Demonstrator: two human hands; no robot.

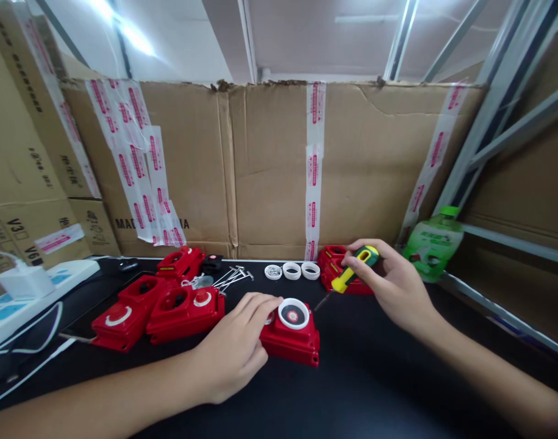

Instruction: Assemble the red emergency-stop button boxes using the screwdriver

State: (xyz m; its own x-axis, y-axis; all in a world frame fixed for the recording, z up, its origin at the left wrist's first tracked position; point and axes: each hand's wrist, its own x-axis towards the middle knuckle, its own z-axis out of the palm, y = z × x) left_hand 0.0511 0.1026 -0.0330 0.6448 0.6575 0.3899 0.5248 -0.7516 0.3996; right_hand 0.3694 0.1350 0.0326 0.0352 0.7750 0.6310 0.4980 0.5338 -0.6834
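Note:
My left hand (235, 347) grips the left side of a red housing (290, 347) with its fingers on the top. A white ring (293, 313) with a dark round centre sits on that housing. In my right hand (393, 283) is a yellow and green screwdriver (354, 271), its shaft slanting down to the left. The blurred tip is beside the housing's right edge; I cannot tell whether it touches. Several similar red housings stand to the left, among them one with a white arc mark (123, 320). Another red housing (331, 268) is partly behind my right hand.
Loose white rings (291, 271) lie at the back of the black table (352, 390), right of several long metal screws (233, 278). A green bottle (434, 244) stands at the right. A white power strip (77, 274) with cables is at left. Cardboard (269, 171) walls the back.

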